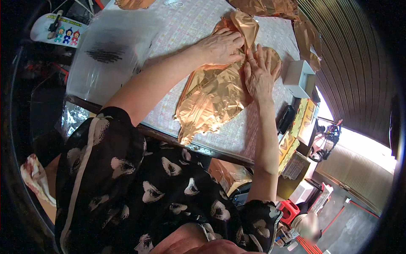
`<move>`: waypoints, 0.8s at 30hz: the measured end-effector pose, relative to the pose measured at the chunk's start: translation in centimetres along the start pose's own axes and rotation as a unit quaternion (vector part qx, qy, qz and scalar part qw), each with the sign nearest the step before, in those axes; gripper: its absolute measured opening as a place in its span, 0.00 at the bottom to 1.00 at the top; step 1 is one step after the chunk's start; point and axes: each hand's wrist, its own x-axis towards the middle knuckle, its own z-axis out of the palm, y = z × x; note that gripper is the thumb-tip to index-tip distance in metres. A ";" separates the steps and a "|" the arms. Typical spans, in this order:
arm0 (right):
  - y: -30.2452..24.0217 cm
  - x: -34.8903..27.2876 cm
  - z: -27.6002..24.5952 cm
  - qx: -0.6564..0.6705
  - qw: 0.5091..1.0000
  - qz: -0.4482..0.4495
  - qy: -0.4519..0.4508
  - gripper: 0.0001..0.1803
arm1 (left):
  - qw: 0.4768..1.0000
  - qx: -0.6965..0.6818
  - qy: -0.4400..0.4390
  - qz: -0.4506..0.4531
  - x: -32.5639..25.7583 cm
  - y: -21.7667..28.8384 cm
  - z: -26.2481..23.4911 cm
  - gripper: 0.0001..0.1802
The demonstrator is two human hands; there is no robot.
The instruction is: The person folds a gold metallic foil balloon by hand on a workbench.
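A shiny rose-gold foil balloon, flat and creased, lies across the patterned tabletop in front of me. At its upper part, my left hand has its fingers bent and closed on the foil, with the fingertips partly hidden. Beside it, my right hand rests flat on the balloon's right part, fingers stretched and apart. Between and above the hands, a folded foil lobe stands up from the rest.
More copper-coloured foil lies along the far edge. A clear plastic bag covers the table's left side. To the right stand a small white box and a black object. A red stool and a person are farther right.
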 end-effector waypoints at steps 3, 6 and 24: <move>0.1 0.1 -0.5 0.001 1.000 -0.001 0.003 0.26 | 1.000 -0.019 0.017 0.005 0.0 -0.2 0.3 0.27; 0.3 0.0 -0.3 0.003 1.000 -0.004 0.017 0.25 | 0.996 -0.087 -0.003 -0.002 0.7 -0.6 -0.6 0.23; 0.8 0.1 0.7 0.028 1.000 -0.004 0.013 0.24 | 0.999 -0.047 0.019 0.019 -0.7 3.0 1.0 0.25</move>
